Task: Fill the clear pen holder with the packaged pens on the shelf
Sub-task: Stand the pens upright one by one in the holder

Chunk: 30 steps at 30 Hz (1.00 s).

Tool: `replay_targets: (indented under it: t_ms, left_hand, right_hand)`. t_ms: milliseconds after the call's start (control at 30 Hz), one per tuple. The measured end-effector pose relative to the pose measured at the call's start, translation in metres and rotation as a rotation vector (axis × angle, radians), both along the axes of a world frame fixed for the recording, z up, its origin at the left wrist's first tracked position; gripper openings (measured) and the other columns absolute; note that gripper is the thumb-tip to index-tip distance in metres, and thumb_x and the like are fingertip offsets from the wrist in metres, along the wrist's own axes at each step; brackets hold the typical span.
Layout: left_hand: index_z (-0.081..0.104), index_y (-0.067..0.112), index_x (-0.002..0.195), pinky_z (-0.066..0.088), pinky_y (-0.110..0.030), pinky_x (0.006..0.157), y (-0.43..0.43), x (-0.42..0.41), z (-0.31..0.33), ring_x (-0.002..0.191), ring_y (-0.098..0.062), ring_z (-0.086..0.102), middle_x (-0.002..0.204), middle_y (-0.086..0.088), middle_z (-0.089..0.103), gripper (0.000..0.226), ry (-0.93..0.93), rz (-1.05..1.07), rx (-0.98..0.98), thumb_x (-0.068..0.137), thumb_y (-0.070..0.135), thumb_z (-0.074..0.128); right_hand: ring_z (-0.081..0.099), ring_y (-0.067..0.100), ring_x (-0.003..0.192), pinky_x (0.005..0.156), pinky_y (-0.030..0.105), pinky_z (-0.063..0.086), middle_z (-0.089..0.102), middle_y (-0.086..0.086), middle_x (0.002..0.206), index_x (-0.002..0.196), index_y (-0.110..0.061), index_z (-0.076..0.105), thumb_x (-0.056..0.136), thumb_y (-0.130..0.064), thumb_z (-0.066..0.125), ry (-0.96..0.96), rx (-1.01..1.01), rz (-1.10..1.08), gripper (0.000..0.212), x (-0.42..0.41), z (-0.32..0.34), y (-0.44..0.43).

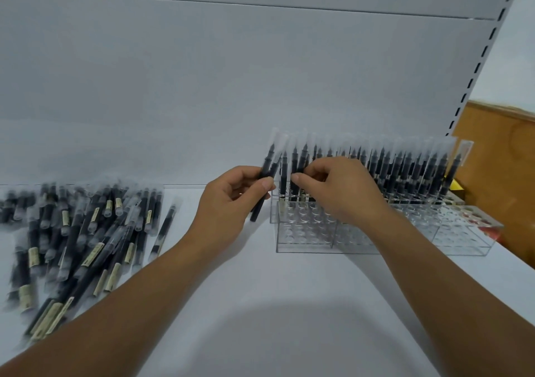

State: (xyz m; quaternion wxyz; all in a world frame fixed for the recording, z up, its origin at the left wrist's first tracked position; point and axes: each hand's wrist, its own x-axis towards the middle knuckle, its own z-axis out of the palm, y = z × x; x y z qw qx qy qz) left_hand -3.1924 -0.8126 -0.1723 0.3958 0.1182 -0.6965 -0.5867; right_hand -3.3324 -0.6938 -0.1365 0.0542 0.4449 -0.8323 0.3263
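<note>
White shelf (260,304) runs under your forearms, nearest to you. Farther in, at nine o'clock from your hands, the loose pile of packaged pens (81,232) lies in a heap: black barrels in clear sleeves with pale labels. Your left hand (231,203) is curled round at least one sleeved pen (267,171); blur hides whether there is a second. It is held upright and tilted, with its lower end just beside the left wall of the clear pen holder (301,234). Your right hand (347,188), at three o'clock of the left one, pinches thumb and forefinger on a standing pen (295,162) at the holder's left end, apparently seating it. The holder's front rows of round sockets are unfilled. Its rear rows, toward twelve o'clock, are packed with upright pens (405,168), so I judge the job roughly half done. These pens should be light and stiff, but the film sleeves look slick. Grip the barrel at mid-length, not the hollow sleeve tip, which would likely fold. The holder looks like light acrylic, so a hard push may slide it. Beyond stands the grey back panel (202,72), with a slotted upright (480,58) at two o'clock.
</note>
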Motion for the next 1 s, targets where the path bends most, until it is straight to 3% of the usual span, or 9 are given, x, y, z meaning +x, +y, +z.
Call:
replay_targets:
  t_ms: [200,333,400,500,767,933,1000]
  left_hand:
    - [0.071,0.024,0.090,0.053,-0.018,0.075,0.003,-0.001,0.000,0.078,-0.008,0.068,0.082,0.003,0.074,0.011,-0.003,0.004,-0.012,0.088,0.015,0.067]
    - [0.071,0.022,0.091,0.052,-0.017,0.073,0.004,0.001,0.001,0.077,-0.007,0.068,0.081,0.005,0.074,0.011,0.007,-0.012,0.009,0.087,0.014,0.067]
    - [0.071,0.022,0.091,0.051,-0.016,0.072,0.005,0.001,0.002,0.076,-0.007,0.068,0.080,0.006,0.074,0.011,0.010,-0.013,0.011,0.086,0.014,0.067]
    - [0.072,0.023,0.091,0.051,-0.016,0.071,0.006,0.001,0.004,0.073,-0.005,0.067,0.078,0.008,0.074,0.012,0.013,-0.011,-0.007,0.086,0.013,0.067]
    - [0.073,0.021,0.091,0.049,-0.012,0.068,0.013,0.002,0.008,0.072,-0.004,0.066,0.076,0.010,0.074,0.015,0.044,-0.050,-0.038,0.086,0.009,0.065]
    - [0.073,0.028,0.094,0.051,-0.019,0.069,0.007,0.001,0.004,0.075,-0.005,0.065,0.077,0.007,0.073,0.015,0.022,0.035,-0.040,0.089,0.017,0.065]
    - [0.072,0.029,0.097,0.051,-0.018,0.069,0.004,0.001,0.003,0.076,-0.004,0.066,0.080,0.010,0.073,0.014,0.010,0.061,-0.037,0.090,0.021,0.063]
  right_hand:
    - [0.049,0.004,0.054,0.054,0.024,0.036,0.057,-0.010,0.058,0.071,-0.028,0.063,0.089,-0.053,0.061,0.102,0.125,-0.010,0.030,0.002,0.001,-0.003]
    - [0.057,0.002,0.068,0.067,0.026,0.048,0.062,-0.015,0.071,0.086,-0.029,0.072,0.086,-0.053,0.064,0.039,0.078,0.006,0.026,0.001,0.003,0.006]
    - [0.058,0.000,0.068,0.067,0.022,0.049,0.064,-0.015,0.074,0.089,-0.031,0.072,0.087,-0.050,0.066,0.001,-0.012,0.023,0.020,0.002,0.005,0.012]
    - [0.053,-0.004,0.058,0.056,0.011,0.043,0.065,-0.012,0.072,0.090,-0.031,0.074,0.085,-0.043,0.071,-0.235,-0.197,0.165,0.013,0.009,0.008,0.018]
    - [0.046,-0.003,0.049,0.051,0.010,0.039,0.054,-0.019,0.052,0.090,-0.019,0.074,0.087,-0.028,0.072,-0.460,-0.366,0.282,0.010,0.024,0.008,0.012]
    - [0.060,0.004,0.059,0.054,0.018,0.050,0.070,-0.008,0.077,0.093,-0.016,0.068,0.092,-0.019,0.064,-0.626,-0.623,0.218,0.005,0.017,0.019,0.017]
    - [0.060,0.004,0.058,0.053,0.018,0.050,0.072,-0.005,0.083,0.095,-0.016,0.066,0.094,-0.018,0.061,-0.588,-0.726,0.140,0.005,0.011,0.024,0.021]
